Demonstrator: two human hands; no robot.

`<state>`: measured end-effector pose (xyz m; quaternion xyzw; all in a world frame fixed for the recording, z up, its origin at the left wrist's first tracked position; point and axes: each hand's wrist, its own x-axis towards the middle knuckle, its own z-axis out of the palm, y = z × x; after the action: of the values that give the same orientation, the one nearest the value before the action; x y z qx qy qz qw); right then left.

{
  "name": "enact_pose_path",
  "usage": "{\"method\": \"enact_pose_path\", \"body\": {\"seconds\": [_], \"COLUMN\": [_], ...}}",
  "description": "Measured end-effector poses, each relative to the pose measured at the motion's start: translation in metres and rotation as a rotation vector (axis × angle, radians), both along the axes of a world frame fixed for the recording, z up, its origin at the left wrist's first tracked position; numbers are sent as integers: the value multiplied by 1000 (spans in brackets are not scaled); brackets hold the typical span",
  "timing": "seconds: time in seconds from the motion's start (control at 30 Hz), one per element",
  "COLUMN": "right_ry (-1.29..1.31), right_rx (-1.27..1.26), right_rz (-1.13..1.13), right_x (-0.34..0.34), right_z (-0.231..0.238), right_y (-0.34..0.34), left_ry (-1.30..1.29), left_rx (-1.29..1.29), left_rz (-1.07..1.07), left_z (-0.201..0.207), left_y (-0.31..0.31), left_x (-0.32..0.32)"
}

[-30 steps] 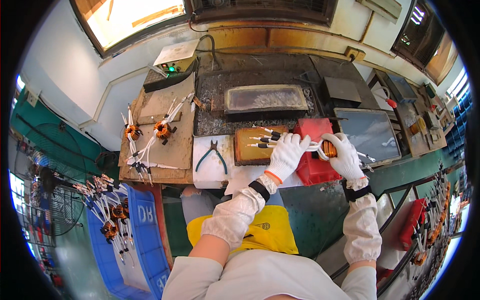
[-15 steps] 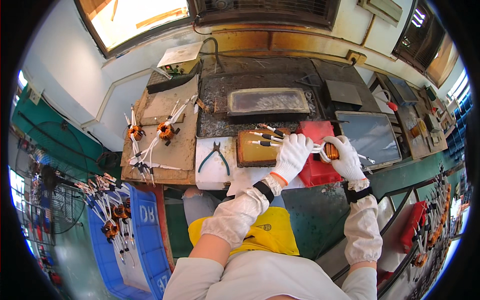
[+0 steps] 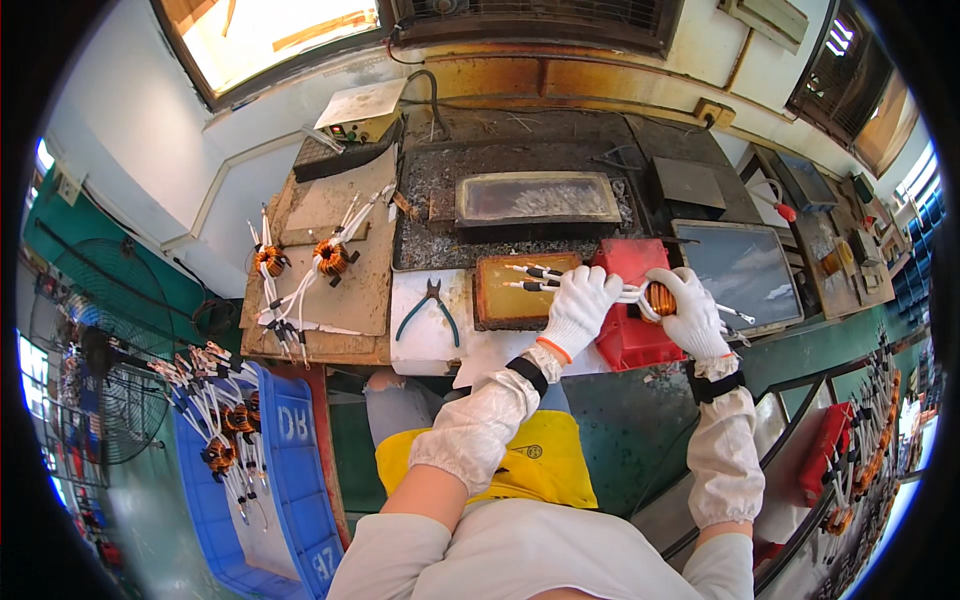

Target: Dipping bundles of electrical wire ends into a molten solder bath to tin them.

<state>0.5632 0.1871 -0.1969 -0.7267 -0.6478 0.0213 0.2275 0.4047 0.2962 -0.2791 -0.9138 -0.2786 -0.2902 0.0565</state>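
Note:
My right hand, in a white knit glove, is closed around a copper-wound toroidal coil above a red plastic box. My left hand, gloved the same way, grips the coil's white sleeved lead wires. Their dark-banded tips point left over a shallow tray of amber material. Other lead ends stick out to the right past my right hand. Exactly how my left fingertips grip the leads is hidden.
A rectangular pot with a silvery surface stands behind the tray. Green-handled cutters lie on white paper. Two coils rest on the board at left. More coils fill a blue bin and hang on a rack at right.
The lead tips left of my left hand have shifted and lie closer together. My left hand has moved slightly left; my right hand holds the coil in nearly the same place.

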Motion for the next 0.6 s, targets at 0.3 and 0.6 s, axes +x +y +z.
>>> {"method": "enact_pose_path", "body": {"seconds": [0.3, 0.6], "right_ry": [-60, -119], "right_rx": [-9, -10], "right_rz": [-12, -5], "right_x": [-4, -8], "right_z": [2, 5], "right_y": [4, 7], "left_ry": [18, 21], "left_rx": [-74, -140], "left_rz": [-3, -1], "left_z": [-2, -4], "left_y": [0, 1], "left_x": [-5, -7]}}
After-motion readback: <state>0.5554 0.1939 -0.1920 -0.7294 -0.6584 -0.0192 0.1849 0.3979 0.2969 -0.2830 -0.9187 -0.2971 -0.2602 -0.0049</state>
